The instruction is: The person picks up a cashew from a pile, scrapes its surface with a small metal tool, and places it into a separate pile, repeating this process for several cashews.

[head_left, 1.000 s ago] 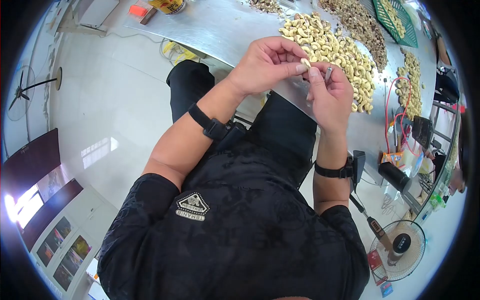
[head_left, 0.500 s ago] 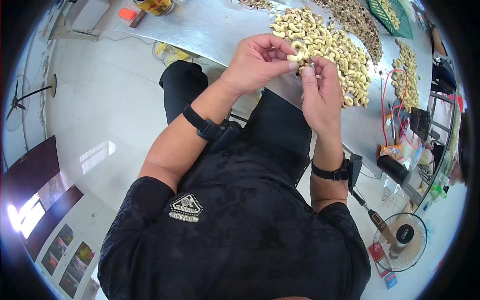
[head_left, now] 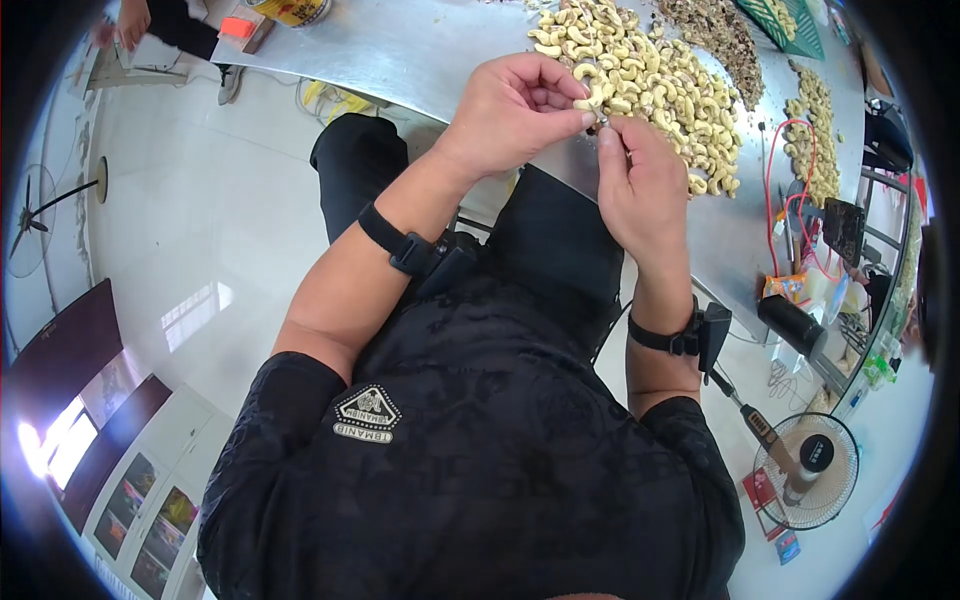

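Both hands (head_left: 590, 140) pinch a cashew (head_left: 592, 102) over the steel table (head_left: 420, 45).

**One head camera, looking steeply down**

There is a single view, from a camera worn on the person's head. It faces forward and sharply downward, so the person's own chest and black shirt (head_left: 470, 470) fill the lower half of the picture, very close to the lens. Both forearms run up from there to the left hand (head_left: 515, 110) and right hand (head_left: 640, 185), which meet near the top centre, at middle distance. Beyond them lies the edge of the metal table (head_left: 420, 45). The lens is a wide fisheye: straight lines bend, the floor (head_left: 200, 220) curves away on the left, and dark corners ring the round picture. No second view shares the scene.
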The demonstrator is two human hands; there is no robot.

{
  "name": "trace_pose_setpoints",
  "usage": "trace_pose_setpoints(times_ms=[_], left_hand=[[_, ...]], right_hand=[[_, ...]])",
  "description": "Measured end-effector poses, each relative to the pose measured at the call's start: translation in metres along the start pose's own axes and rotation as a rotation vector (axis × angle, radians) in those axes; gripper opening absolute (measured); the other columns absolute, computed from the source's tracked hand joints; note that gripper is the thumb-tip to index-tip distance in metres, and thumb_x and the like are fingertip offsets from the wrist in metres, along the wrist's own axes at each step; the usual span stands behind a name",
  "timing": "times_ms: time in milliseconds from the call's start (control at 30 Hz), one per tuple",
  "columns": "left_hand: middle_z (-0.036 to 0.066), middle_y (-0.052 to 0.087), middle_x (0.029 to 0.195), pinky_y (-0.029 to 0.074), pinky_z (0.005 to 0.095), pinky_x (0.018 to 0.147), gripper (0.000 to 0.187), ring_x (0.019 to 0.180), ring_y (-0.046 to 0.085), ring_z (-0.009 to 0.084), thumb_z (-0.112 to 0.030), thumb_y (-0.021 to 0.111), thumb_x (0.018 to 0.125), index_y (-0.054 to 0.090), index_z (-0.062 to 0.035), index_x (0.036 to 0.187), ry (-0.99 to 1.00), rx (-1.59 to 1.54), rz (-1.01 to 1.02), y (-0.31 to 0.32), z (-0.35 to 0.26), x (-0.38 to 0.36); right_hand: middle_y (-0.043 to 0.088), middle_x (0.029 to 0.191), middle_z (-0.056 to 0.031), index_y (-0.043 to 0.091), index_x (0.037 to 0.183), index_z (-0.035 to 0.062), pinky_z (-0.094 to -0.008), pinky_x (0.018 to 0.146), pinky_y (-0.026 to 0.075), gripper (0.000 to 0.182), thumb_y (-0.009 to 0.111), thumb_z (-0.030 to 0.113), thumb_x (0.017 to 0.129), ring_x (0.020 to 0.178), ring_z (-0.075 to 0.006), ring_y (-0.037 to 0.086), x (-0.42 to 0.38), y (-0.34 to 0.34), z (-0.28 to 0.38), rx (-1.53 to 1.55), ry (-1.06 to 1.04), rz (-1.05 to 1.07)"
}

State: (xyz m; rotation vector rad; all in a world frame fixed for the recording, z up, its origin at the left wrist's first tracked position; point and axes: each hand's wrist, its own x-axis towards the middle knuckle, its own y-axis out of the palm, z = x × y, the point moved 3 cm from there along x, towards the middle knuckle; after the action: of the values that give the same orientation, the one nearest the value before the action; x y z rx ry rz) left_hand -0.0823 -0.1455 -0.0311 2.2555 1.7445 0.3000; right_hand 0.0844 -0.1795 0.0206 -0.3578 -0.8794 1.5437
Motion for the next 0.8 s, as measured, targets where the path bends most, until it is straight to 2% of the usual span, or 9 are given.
trace_pose_setpoints(times_ms=[100,200,400,600,700,800], left_hand=[[0.001,0.069,0.086,0.054,0.0187,0.068,0.016,0.075,0.064,0.0036,0.003,0.079,0.080,0.070,0.0007,0.094,-0.008,-0.042,-0.041,0.001,0.000,0.002],[-0.002,0.064,0.081,0.051,0.0188,0.066,0.020,0.072,0.061,0.0037,0.007,0.077,0.083,0.067,0.0014,0.100,-0.035,0.035,-0.058,0.004,-0.004,0.001],[0.003,0.070,0.085,0.055,0.0207,0.071,0.020,0.077,0.067,0.0072,0.006,0.077,0.083,0.067,0.0012,0.099,-0.023,0.081,-0.034,-0.001,-0.002,0.000],[0.015,0.069,0.108,0.061,0.0312,0.086,0.021,0.095,0.073,0.0201,0.009,0.073,0.086,0.063,0.0031,0.103,-0.055,-0.144,-0.005,-0.006,0.001,0.003],[0.018,0.065,0.120,0.061,0.0340,0.090,0.020,0.101,0.072,0.0229,0.011,0.069,0.088,0.062,0.0029,0.104,-0.038,-0.232,0.042,-0.007,-0.002,0.002],[0.020,0.063,0.124,0.060,0.0330,0.090,0.021,0.102,0.071,0.0216,0.011,0.068,0.088,0.062,0.0013,0.105,0.006,-0.248,0.115,-0.009,-0.001,0.003]], right_hand=[[0.062,0.082,-0.0170,0.064,0.095,0.0017,-0.0460,0.069,0.049,0.011,0.061,0.012,0.095,0.077,-0.0382,0.062,0.000,0.001,0.000,-0.006,0.007,0.004],[0.063,0.081,-0.0170,0.064,0.094,0.0010,-0.0456,0.068,0.049,0.012,0.061,0.012,0.095,0.075,-0.0379,0.062,0.001,0.002,-0.003,0.003,0.048,0.006],[0.064,0.080,-0.0168,0.066,0.094,0.0008,-0.0436,0.068,0.049,0.013,0.061,0.012,0.095,0.075,-0.0359,0.064,0.007,-0.007,-0.005,0.028,0.105,-0.022],[0.066,0.083,-0.0164,0.068,0.097,0.0010,-0.0421,0.069,0.050,0.012,0.063,0.011,0.094,0.076,-0.0348,0.065,0.004,-0.002,-0.010,0.060,0.069,0.003],[0.067,0.084,-0.0160,0.068,0.098,0.0013,-0.0413,0.070,0.051,0.012,0.063,0.011,0.093,0.078,-0.0343,0.066,0.003,-0.001,-0.006,0.081,0.070,-0.016],[0.068,0.085,-0.0158,0.068,0.098,0.0014,-0.0400,0.070,0.051,0.012,0.064,0.011,0.093,0.077,-0.0334,0.066,0.003,0.000,-0.006,0.136,0.109,0.005]])
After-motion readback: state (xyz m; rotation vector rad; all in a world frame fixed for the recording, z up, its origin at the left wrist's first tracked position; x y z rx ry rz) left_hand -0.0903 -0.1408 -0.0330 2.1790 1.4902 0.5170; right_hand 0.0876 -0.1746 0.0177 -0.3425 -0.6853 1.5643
